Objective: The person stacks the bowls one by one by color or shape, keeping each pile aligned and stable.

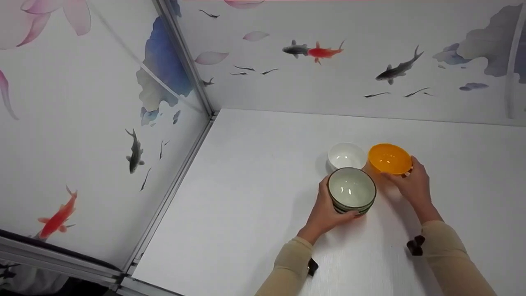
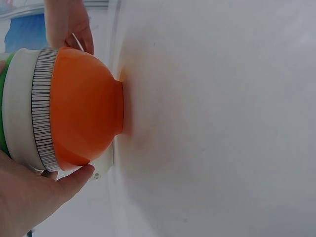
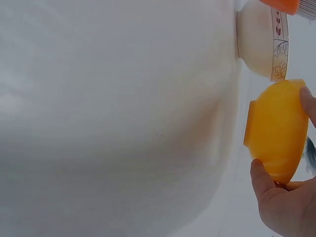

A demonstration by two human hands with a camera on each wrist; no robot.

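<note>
My left hand (image 1: 324,213) grips a stack of bowls (image 1: 352,187) from the side, thumb along its near side. The uppermost bowl looks pale green inside with a dark rim. In the left wrist view, an orange bowl (image 2: 84,108) forms the bottom of the stack, beneath a bowl with a black-striped band (image 2: 42,108), a white one and a green edge. My right hand (image 1: 417,185) holds a yellow bowl (image 3: 276,131) by its right side, between thumb and fingers. A white bowl (image 1: 345,154) with a floral band stands behind the stack, left of the yellow bowl.
The white table (image 1: 246,185) meets a back wall (image 1: 263,90) painted with fish and petals. A similar panel (image 1: 98,123) rises on the left, edged by a metal frame (image 1: 172,181). Small black devices (image 1: 416,245) sit at both wrists.
</note>
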